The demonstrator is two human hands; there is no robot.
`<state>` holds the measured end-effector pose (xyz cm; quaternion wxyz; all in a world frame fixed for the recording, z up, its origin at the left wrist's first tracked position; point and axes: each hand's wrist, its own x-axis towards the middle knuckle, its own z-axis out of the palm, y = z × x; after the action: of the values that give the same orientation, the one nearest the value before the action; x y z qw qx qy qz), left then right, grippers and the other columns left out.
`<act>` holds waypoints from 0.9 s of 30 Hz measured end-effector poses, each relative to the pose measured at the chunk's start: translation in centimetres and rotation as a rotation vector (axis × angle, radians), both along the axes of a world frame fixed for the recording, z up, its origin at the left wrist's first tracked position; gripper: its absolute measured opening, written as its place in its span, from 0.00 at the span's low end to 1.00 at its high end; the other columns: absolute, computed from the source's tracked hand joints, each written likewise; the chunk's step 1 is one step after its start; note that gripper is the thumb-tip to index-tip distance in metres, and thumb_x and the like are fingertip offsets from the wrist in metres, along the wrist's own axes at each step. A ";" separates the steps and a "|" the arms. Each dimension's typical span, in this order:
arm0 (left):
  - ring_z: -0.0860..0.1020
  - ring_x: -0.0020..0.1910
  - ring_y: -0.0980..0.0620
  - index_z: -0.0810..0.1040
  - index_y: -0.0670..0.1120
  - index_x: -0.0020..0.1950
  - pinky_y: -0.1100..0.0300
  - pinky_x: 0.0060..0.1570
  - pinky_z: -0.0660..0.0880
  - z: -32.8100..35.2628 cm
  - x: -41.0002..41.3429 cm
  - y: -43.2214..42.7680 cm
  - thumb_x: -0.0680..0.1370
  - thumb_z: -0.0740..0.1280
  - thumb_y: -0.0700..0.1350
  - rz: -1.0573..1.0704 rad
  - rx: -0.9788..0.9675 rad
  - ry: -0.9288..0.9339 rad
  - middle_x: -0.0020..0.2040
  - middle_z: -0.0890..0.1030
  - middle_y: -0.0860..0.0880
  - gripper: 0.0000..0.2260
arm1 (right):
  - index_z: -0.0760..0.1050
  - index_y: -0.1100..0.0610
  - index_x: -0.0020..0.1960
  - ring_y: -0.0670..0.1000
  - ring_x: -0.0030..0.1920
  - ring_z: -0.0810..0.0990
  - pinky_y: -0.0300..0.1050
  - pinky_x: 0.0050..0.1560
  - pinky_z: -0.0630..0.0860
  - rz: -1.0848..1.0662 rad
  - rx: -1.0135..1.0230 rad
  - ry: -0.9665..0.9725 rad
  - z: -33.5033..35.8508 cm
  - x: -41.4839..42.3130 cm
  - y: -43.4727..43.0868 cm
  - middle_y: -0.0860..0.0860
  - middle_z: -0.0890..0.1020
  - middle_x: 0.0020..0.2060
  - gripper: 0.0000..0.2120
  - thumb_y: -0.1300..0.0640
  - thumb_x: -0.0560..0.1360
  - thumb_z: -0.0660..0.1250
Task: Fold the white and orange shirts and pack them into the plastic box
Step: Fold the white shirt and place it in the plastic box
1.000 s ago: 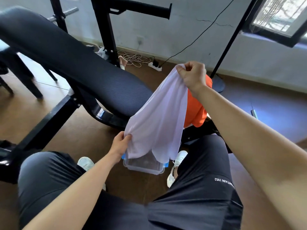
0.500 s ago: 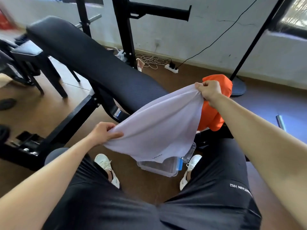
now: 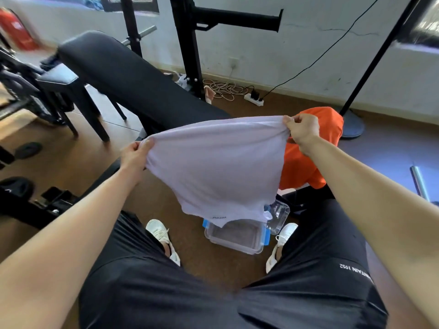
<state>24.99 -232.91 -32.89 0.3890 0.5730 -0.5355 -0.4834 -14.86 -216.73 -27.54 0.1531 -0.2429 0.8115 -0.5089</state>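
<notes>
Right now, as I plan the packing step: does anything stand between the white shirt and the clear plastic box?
Nothing visible does: the white shirt hangs unfolded over the open clear plastic box.

Bright daylight, blurred left edge, wide-angle warping

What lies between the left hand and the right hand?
The white shirt, stretched; left hand and right hand pinch its upper edge, as the head view shows.

One white shirt (image 3: pixel 213 167), one orange shirt (image 3: pixel 306 167), one plastic box (image 3: pixel 234 247).
</notes>
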 end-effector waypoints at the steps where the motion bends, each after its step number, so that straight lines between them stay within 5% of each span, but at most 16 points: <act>1: 0.68 0.34 0.50 0.75 0.45 0.41 0.57 0.34 0.68 0.3 -0.6 -0.1 0.75 0.73 0.56 0.031 0.009 0.019 0.35 0.71 0.45 0.16 | 0.75 0.53 0.36 0.54 0.37 0.78 0.48 0.34 0.80 0.031 0.039 -0.025 -0.2 0.3 -0.1 0.53 0.78 0.36 0.13 0.51 0.77 0.71; 8: 0.70 0.37 0.50 0.70 0.50 0.36 0.58 0.36 0.71 3.4 -1.1 -2.6 0.71 0.73 0.59 0.121 -0.013 0.090 0.39 0.72 0.46 0.18 | 0.80 0.60 0.45 0.51 0.42 0.82 0.39 0.40 0.82 0.304 -0.153 -0.424 2.1 0.9 1.1 0.54 0.81 0.41 0.06 0.64 0.72 0.76; 13: 0.72 0.33 0.53 0.74 0.50 0.37 0.61 0.34 0.72 7.9 -2.0 -3.8 0.76 0.72 0.55 0.093 -0.104 0.169 0.36 0.74 0.50 0.13 | 0.80 0.59 0.42 0.45 0.32 0.80 0.38 0.35 0.80 0.298 -0.279 -0.159 5.6 0.7 0.2 0.51 0.81 0.34 0.06 0.67 0.73 0.74; 20: 0.77 0.43 0.47 0.82 0.52 0.40 0.48 0.45 0.75 9.3 -3.3 -3.7 0.76 0.72 0.50 -0.111 -0.128 0.111 0.44 0.80 0.45 0.05 | 0.77 0.54 0.39 0.43 0.28 0.76 0.40 0.32 0.79 0.258 -0.405 0.109 8.5 2.0 -1.5 0.50 0.78 0.32 0.10 0.65 0.76 0.71; 23: 0.75 0.44 0.45 0.81 0.50 0.43 0.47 0.46 0.73 9.1 -3.4 -2.8 0.77 0.71 0.49 -0.100 -0.116 0.156 0.45 0.78 0.43 0.05 | 0.77 0.54 0.41 0.39 0.28 0.76 0.36 0.35 0.76 0.060 -0.512 0.327 8.8 2.6 -1.5 0.45 0.79 0.31 0.06 0.62 0.76 0.70; 27: 0.79 0.45 0.46 0.81 0.49 0.45 0.52 0.44 0.79 8.1 -3.8 -1.8 0.78 0.71 0.47 -0.120 -0.093 0.151 0.44 0.81 0.45 0.04 | 0.81 0.59 0.44 0.45 0.35 0.77 0.39 0.39 0.75 0.231 -0.281 0.489 9.2 4.0 -1.5 0.48 0.81 0.35 0.03 0.59 0.73 0.71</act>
<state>21.19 -234.68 -24.77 0.4247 0.4831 -0.5601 -0.5221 -10.81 -218.22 -18.32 -0.0249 -0.4679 0.7128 -0.5220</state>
